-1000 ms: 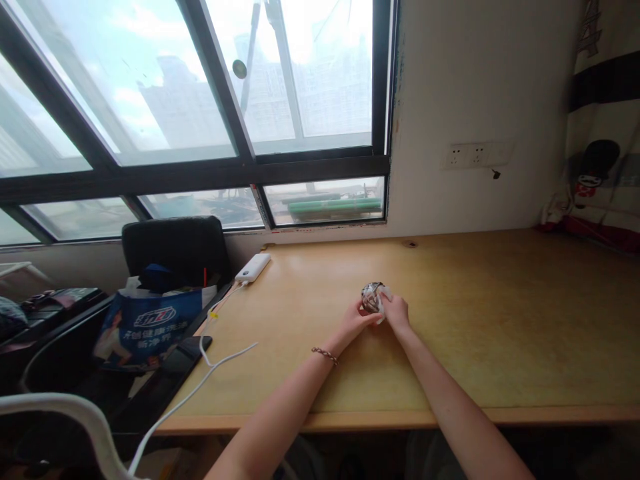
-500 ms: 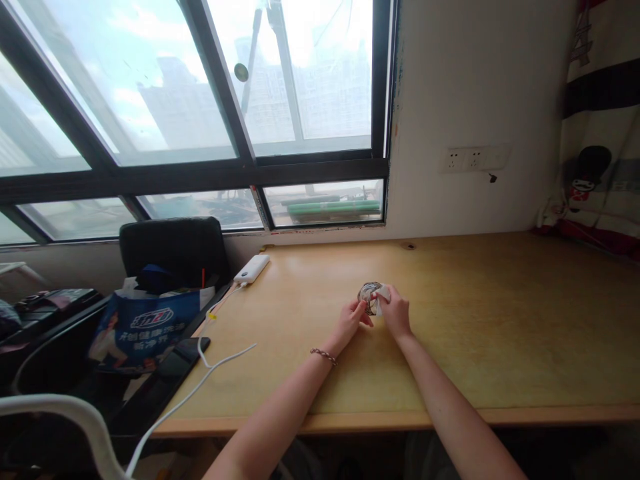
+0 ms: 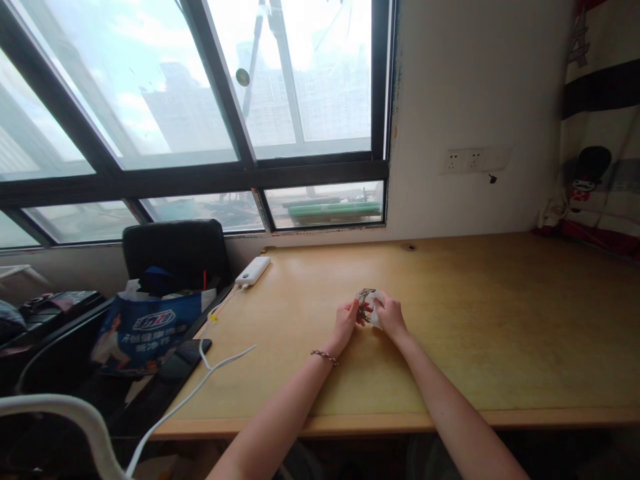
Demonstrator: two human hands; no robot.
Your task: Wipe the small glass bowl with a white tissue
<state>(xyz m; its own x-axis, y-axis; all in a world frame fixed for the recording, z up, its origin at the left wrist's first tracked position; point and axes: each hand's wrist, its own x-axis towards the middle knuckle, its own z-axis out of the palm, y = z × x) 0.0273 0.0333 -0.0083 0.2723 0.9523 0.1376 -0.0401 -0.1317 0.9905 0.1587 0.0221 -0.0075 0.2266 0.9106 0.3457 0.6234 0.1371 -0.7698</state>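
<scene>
Over the middle of the wooden desk [image 3: 475, 320], both my hands meet around a small round object with a dark and light pattern [image 3: 365, 301]. My left hand [image 3: 346, 322] grips its left side with the fingertips; a beaded bracelet sits on that wrist. My right hand [image 3: 387, 317] presses a white cloth or tissue [image 3: 377, 308] against the object's right side. Most of the object is hidden by my fingers, so I cannot tell what it is.
A white power bank [image 3: 253, 271] lies at the desk's back left, with a white cable [image 3: 200, 387] running off the left edge. Beside the desk stand a black chair [image 3: 175, 250] and a blue printed bag [image 3: 145, 330]. Wall sockets [image 3: 473, 160] sit above the desk.
Both hands have shifted slightly left and nearer the desk's back. The object has turned in my fingers, and the white cloth now covers more of its right side.
</scene>
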